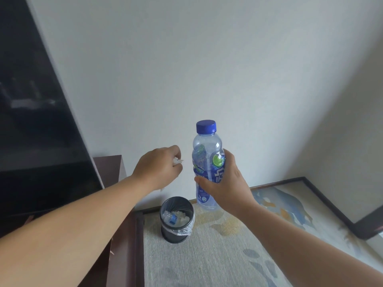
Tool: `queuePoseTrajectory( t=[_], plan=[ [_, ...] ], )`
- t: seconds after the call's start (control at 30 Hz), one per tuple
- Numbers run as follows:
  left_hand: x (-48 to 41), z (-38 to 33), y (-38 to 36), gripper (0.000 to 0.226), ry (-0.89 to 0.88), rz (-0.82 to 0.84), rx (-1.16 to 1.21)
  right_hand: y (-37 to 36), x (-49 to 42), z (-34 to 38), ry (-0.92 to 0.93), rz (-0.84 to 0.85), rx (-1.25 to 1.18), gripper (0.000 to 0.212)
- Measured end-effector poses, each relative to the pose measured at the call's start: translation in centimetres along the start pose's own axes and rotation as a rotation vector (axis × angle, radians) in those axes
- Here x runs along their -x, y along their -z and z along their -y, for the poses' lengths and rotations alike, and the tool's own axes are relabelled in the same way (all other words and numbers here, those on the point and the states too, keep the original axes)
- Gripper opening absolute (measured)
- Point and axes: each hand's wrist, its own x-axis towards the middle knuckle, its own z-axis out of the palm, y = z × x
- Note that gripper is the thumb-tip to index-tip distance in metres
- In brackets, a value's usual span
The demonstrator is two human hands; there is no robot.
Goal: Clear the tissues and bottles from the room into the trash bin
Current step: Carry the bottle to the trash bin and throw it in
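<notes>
My right hand (224,184) grips a clear plastic bottle (207,150) with a blue cap and blue label, held upright above the floor. My left hand (158,167) is closed around a crumpled white tissue (33,161); only a small bit shows past the fingers. Below both hands a small black trash bin (165,228) with a clear liner stands on the carpet by the wall. Inside it lie a small bottle (171,218) with a blue label and some white tissues (182,217).
A dark TV screen (35,121) leans on the left above a dark brown cabinet (107,168). A white wall fills the back. A patterned carpet (217,255) with a dark border covers the floor to the right.
</notes>
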Motion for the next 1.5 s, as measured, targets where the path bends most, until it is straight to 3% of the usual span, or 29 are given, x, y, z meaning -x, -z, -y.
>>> queuePoseTrajectory(
  t=[0.3,0.77,1.03,1.3,1.5],
  plan=[
    [-6.8,4.1,-6.2,0.010,0.090,0.094,-0.003,-2.2,-9.0,-5.7,-0.129,0.159,-0.138,0.064],
    [-17.9,7.4,-17.3,0.015,0.424,0.244,0.082,-3.1,-26.3,-16.7,-0.228,0.428,-0.387,0.049],
    [-19.1,10.7,-22.1,0.038,0.520,0.288,0.136,-6.5,-29.8,-20.4,-0.272,0.517,-0.378,0.039],
    [-16.2,16.8,-31.4,0.044,0.618,0.354,0.150,-13.3,-30.8,-27.4,-0.330,0.524,-0.209,0.059],
    [-12.6,21.8,-39.0,0.037,0.732,0.441,0.078,-20.4,-30.1,-34.4,-0.330,0.555,-0.107,0.069]
  ],
)
